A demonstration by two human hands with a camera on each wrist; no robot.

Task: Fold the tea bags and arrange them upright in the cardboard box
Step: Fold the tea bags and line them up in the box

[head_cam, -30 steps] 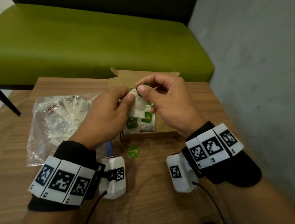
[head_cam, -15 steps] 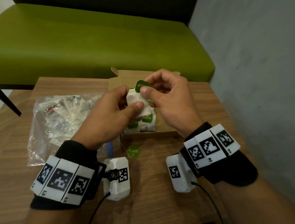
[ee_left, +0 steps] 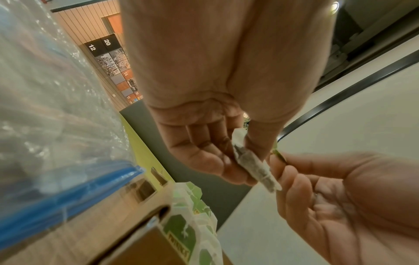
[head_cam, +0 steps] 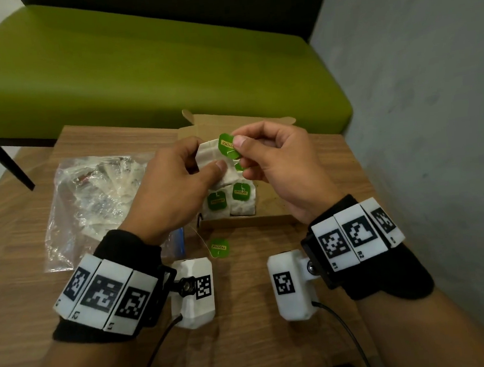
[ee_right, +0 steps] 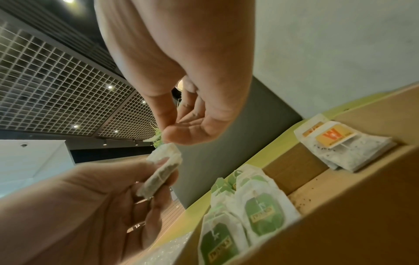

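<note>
L hand [head_cam: 173, 186] is pinching a white tea bag [head_cam: 207, 157] btwn thumb and fingers, holding it in the air above the box [head_cam: 247, 220]. In L wrist view the bag [ee_left: 254, 161] is showing edge-on, clamped btwn thumb and fingertips. R hand [head_cam: 277, 162] is pinching the bag's green tag [head_cam: 227, 145] btwn thumb and forefinger, just right of the bag's top; other R fingers are curling loosely, holding nothing. Tag is touching the bag's upper edge.

Box is sitting at the table's far edge, mid-right, flaps open. Inside, against its near-left corner, packed bags [head_cam: 230, 199] are standing upright w/ green tags facing up; R wrist view is showing several in rows [ee_right: 249, 211]. Yellow-tag bags [ee_right: 340, 143] are lying against the box's far wall, apart from the green ones.

A loose green tag [head_cam: 220, 247] on a thread is lying on the table [head_cam: 249, 343] just in front of the box's near wall; its bag can't be made out. Clear zip bag [head_cam: 96, 202] w/ more bags is lying on the table's left side, its blue seal just beside the box. Green bench [head_cam: 137, 69] is standing beyond the table's far edge.
</note>
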